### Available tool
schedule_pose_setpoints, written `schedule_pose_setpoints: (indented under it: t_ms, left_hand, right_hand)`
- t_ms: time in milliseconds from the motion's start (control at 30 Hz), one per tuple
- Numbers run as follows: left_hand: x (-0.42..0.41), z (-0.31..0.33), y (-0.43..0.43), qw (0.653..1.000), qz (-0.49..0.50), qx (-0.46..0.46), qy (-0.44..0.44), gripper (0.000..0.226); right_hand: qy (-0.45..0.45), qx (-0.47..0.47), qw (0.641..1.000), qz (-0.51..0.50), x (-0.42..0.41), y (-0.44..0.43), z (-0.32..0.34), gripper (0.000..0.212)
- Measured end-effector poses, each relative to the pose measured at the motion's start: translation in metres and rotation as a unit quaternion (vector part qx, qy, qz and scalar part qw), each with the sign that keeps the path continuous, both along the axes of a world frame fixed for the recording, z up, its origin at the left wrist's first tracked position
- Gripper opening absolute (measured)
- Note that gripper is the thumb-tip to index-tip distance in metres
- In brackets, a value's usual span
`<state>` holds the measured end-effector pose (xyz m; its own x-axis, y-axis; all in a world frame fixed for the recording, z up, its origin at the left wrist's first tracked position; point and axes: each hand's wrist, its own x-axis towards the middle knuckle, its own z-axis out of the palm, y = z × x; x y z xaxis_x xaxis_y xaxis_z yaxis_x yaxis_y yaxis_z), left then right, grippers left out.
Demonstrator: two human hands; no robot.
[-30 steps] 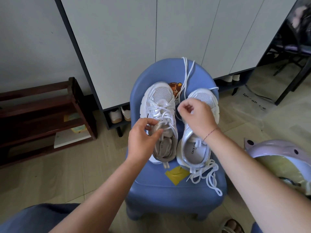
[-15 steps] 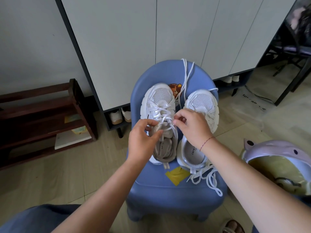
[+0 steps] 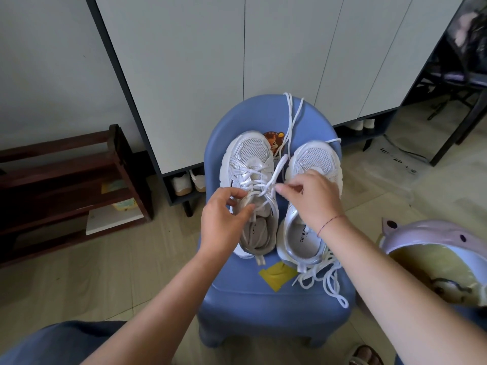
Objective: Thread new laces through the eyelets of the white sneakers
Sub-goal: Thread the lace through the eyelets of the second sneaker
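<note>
Two white sneakers stand side by side on a small blue chair (image 3: 274, 309), toes pointing away from me. The left sneaker (image 3: 249, 164) has a white lace (image 3: 279, 168) crossed through its upper eyelets. My left hand (image 3: 224, 222) grips that shoe's tongue and collar on its left side. My right hand (image 3: 309, 198) pinches the lace at the left sneaker's right edge, and the lace's free end runs up between the shoes. The right sneaker (image 3: 313, 156) is partly hidden under my right hand. A loose pile of white lace (image 3: 324, 275) lies by its heel.
A white cabinet (image 3: 237, 61) stands right behind the chair, with shoes under it. A dark wooden shoe rack (image 3: 66, 185) is at the left. A lilac bin with a yellow bag (image 3: 434, 248) sits at the right. More lace hangs over the chair back (image 3: 291, 111).
My right hand left the right sneaker's toe, moved to the left sneaker and took hold of its lace, then pulled it rightward. My left hand has stayed on the left shoe.
</note>
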<state>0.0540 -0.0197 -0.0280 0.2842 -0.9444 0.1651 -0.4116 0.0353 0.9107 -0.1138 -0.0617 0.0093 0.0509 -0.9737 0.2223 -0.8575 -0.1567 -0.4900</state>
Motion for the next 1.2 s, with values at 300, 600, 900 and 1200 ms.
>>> schedule_pose_setpoints:
  t_ms: [300, 600, 900, 1200]
  left_hand:
    - [0.000, 0.000, 0.001, 1.000, 0.002, -0.004, -0.007, 0.020]
    - [0.001, -0.002, 0.000, 1.000, -0.002, -0.004, 0.002, 0.020]
    - [0.000, -0.001, 0.000, 1.000, -0.002, -0.002, -0.002, 0.020]
    - [0.000, -0.001, 0.000, 1.000, -0.001, -0.001, -0.003, 0.019]
  right_hand:
    - [-0.074, -0.065, 0.995, 0.026, 0.022, 0.002, -0.013, 0.011]
    - [-0.290, -0.072, 0.954, 0.012, -0.010, -0.027, 0.041, 0.007]
    - [-0.089, 0.021, 0.993, 0.073, 0.005, 0.003, -0.009, 0.032]
    - [-0.055, -0.038, 0.994, 0.083, 0.012, -0.003, -0.010, 0.025]
